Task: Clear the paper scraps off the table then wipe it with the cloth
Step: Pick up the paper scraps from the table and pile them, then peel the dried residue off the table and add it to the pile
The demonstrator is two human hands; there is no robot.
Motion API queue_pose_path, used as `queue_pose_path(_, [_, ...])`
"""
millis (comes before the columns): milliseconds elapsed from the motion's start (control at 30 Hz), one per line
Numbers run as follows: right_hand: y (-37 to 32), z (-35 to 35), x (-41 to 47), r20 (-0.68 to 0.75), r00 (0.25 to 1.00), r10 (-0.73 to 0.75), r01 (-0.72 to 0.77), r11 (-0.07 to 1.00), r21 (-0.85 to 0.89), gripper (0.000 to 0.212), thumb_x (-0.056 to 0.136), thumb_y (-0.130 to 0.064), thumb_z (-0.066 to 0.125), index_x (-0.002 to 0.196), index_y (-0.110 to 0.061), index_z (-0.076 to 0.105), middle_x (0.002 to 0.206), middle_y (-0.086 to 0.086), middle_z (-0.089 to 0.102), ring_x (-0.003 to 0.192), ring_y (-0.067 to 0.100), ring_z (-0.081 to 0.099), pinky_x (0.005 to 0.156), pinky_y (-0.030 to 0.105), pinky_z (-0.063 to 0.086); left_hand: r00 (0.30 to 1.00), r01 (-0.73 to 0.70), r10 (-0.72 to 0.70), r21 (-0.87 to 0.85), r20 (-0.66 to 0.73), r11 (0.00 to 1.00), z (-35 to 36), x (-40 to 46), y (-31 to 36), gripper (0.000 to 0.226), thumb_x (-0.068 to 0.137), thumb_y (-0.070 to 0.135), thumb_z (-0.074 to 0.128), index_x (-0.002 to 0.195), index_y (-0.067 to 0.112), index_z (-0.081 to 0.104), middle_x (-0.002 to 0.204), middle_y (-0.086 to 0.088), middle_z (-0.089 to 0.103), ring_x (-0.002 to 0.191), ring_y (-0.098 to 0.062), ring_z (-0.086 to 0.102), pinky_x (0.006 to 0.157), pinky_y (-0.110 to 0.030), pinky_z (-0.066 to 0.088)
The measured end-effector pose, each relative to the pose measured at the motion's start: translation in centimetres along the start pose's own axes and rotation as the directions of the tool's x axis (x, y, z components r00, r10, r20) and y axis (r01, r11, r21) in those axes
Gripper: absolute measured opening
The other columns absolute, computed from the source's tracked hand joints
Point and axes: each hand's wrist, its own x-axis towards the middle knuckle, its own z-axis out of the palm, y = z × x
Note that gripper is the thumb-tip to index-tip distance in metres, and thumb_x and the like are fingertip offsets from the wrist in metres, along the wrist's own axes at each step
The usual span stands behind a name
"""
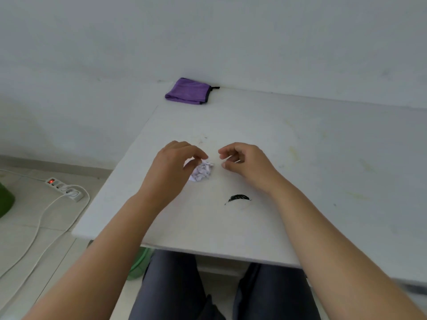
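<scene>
A small heap of white paper scraps (202, 172) lies on the white table (323, 172), near its left-middle. My left hand (172, 167) hovers over the heap's left side with its fingers curled around the scraps. My right hand (245, 162) is just right of the heap, fingers loosely curled, holding nothing that I can see. A folded purple cloth (188, 91) with a dark edge lies at the table's far left corner against the wall.
A black curved mark (239, 197) is on the table in front of the heap. On the floor to the left lie a white power strip (64, 189) with cables and a green object (5, 199). A green bin (138, 264) stands under the table.
</scene>
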Motion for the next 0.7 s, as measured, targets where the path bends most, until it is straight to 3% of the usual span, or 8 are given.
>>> queue_pose_path(100, [0.2, -0.9, -1.5, -0.164, 0.986, 0.004, 0.000, 1.000, 0.026, 0.016, 0.083, -0.009, 0.066, 0.093, -0.021, 0.068, 0.087, -0.005, 0.067, 0.075, 0.008, 0.058, 0.075, 0.016, 0.047, 0.998, -0.050, 0.053, -0.073, 0.035, 0.996, 1.2, 0.2, 2.7, 0.018, 0.090, 0.013, 0.059, 0.099, 0.024, 0.070, 0.091, 0.013, 0.061, 0.091, -0.005, 0.053, 0.077, -0.010, 0.036])
queue_pose_path(200, [1.3, -2.5, -3.4, -0.259, 0.965, 0.028, -0.033, 0.999, -0.017, 0.010, 0.086, -0.014, 0.064, 0.092, -0.019, 0.070, 0.079, -0.011, 0.063, 0.070, 0.000, 0.055, 0.063, 0.004, 0.040, 0.986, -0.116, 0.129, -0.117, 0.107, 0.986, 3.5, 1.2, 5.7, 0.020, 0.090, 0.017, 0.059, 0.107, 0.021, 0.067, 0.103, 0.006, 0.064, 0.098, -0.009, 0.056, 0.085, -0.020, 0.042])
queue_pose_path(267, [2.3, -4.5, -4.4, -0.307, 0.950, 0.051, -0.070, 0.996, -0.052, 0.011, 0.087, -0.015, 0.062, 0.094, -0.019, 0.070, 0.084, -0.012, 0.064, 0.076, -0.003, 0.057, 0.063, 0.002, 0.039, 0.974, -0.125, 0.144, -0.112, 0.176, 0.986, 5.3, 2.5, 7.3, 0.022, 0.090, 0.019, 0.058, 0.111, 0.021, 0.065, 0.109, 0.003, 0.063, 0.102, -0.012, 0.056, 0.086, -0.021, 0.040])
queue_pose_path(433, [4.8, -10.9, -5.6, -0.486, 0.861, 0.151, -0.201, 0.978, -0.050, 0.017, 0.085, -0.014, 0.062, 0.100, -0.016, 0.070, 0.099, -0.003, 0.068, 0.093, 0.009, 0.061, 0.071, 0.012, 0.040, 0.929, -0.127, 0.138, -0.053, 0.343, 0.990, 9.7, 6.2, 10.5, 0.025, 0.092, 0.030, 0.054, 0.116, 0.024, 0.060, 0.120, 0.003, 0.057, 0.110, -0.015, 0.054, 0.095, -0.030, 0.042])
queue_pose_path(633, [6.6, -14.7, -3.5, -0.390, 0.903, 0.180, -0.288, 0.927, -0.240, 0.027, 0.089, -0.022, 0.060, 0.114, -0.016, 0.066, 0.117, 0.000, 0.065, 0.109, 0.013, 0.056, 0.085, 0.019, 0.037, 0.907, -0.086, 0.025, 0.126, 0.421, 0.988, 13.5, 9.7, 11.3, 0.050, 0.096, 0.046, 0.041, 0.139, 0.020, 0.042, 0.149, -0.001, 0.036, 0.136, -0.019, 0.034, 0.110, -0.033, 0.027])
queue_pose_path(700, [7.1, -15.0, -1.8, -0.321, 0.931, 0.177, -0.288, 0.895, -0.341, 0.030, 0.090, -0.024, 0.059, 0.119, -0.018, 0.064, 0.126, -0.002, 0.061, 0.118, 0.014, 0.053, 0.092, 0.020, 0.036, 0.904, -0.075, 0.010, 0.136, 0.427, 0.988, 14.3, 10.3, 11.0, 0.048, 0.096, 0.045, 0.039, 0.138, 0.022, 0.045, 0.150, 0.000, 0.036, 0.137, -0.019, 0.034, 0.110, -0.033, 0.026])
